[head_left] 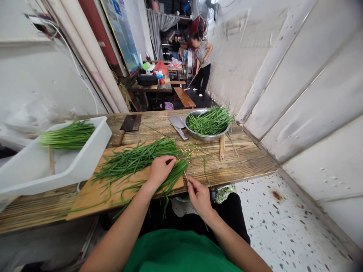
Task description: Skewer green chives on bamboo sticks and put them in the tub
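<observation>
My left hand (159, 173) is closed over a bunch of garlic chives (178, 172), thumb and forefinger pinched near their cut ends; the exact contact is partly hidden. Between the fingertips of my right hand (200, 195) is a thin wooden skewer (186, 176). Its tip reaches the ends of that bunch, and its tail shows below the hand. Behind my left hand a larger pile of chives (136, 158) lies on the wooden cutting board (85, 204). Some leaves hang over the board's front edge.
A metal bowl (208, 136) of chives stands beside a metal cleaver (178, 124) and loose skewers (222, 147). Another, dark-bladed cleaver (131, 123) lies behind the board. At left, a white tub (98, 134) holds more chives. Beyond the table, a person (203, 56) holds a long-handled tool.
</observation>
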Action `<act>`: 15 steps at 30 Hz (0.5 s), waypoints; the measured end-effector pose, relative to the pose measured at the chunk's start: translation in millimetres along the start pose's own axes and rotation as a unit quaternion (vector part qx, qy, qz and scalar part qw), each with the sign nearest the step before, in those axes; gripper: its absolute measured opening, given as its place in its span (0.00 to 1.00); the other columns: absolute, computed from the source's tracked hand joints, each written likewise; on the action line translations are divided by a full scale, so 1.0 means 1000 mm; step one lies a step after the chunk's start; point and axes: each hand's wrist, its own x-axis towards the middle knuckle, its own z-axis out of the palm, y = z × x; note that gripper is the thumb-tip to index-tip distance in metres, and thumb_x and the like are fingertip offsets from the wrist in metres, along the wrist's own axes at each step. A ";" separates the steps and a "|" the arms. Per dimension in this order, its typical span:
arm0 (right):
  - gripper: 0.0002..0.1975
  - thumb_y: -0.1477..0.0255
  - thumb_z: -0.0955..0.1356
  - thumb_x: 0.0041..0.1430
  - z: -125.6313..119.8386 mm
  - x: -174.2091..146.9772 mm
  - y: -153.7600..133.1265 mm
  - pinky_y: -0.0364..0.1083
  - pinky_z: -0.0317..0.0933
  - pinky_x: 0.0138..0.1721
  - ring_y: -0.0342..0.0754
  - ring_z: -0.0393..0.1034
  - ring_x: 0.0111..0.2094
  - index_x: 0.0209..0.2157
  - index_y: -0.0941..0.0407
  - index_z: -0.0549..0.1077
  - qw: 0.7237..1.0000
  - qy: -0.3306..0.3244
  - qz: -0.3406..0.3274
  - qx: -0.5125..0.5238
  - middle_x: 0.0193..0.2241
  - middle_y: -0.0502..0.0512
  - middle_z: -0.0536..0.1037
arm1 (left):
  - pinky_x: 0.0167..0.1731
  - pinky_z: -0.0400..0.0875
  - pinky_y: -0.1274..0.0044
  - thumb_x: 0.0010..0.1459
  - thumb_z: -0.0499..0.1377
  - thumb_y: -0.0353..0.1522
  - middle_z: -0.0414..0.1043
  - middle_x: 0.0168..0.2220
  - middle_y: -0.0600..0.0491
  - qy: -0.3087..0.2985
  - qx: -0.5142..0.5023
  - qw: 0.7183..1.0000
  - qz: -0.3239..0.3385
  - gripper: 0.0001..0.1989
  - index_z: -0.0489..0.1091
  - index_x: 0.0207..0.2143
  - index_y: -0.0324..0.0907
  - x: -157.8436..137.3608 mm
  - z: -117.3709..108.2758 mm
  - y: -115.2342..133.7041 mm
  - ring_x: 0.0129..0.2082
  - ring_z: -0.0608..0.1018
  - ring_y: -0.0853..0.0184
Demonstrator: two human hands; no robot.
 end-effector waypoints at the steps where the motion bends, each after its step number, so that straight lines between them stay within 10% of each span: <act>1: 0.13 0.73 0.60 0.58 0.000 0.000 0.000 0.43 0.66 0.38 0.47 0.74 0.35 0.42 0.57 0.73 1.000 0.000 0.000 0.001 0.36 0.55 0.78 | 0.37 0.69 0.76 0.53 0.53 0.35 0.77 0.33 0.54 0.001 0.000 1.000 0.001 0.11 0.75 0.31 0.42 0.000 0.000 0.000 0.33 0.76 0.66; 15: 0.14 0.73 0.60 0.58 0.001 0.000 0.003 0.45 0.67 0.37 0.48 0.74 0.35 0.42 0.56 0.73 1.000 -0.006 0.006 0.009 0.37 0.55 0.78 | 0.40 0.69 0.75 0.53 0.54 0.34 0.77 0.35 0.54 0.003 -0.011 0.999 0.030 0.11 0.75 0.34 0.42 0.001 0.004 -0.004 0.36 0.76 0.66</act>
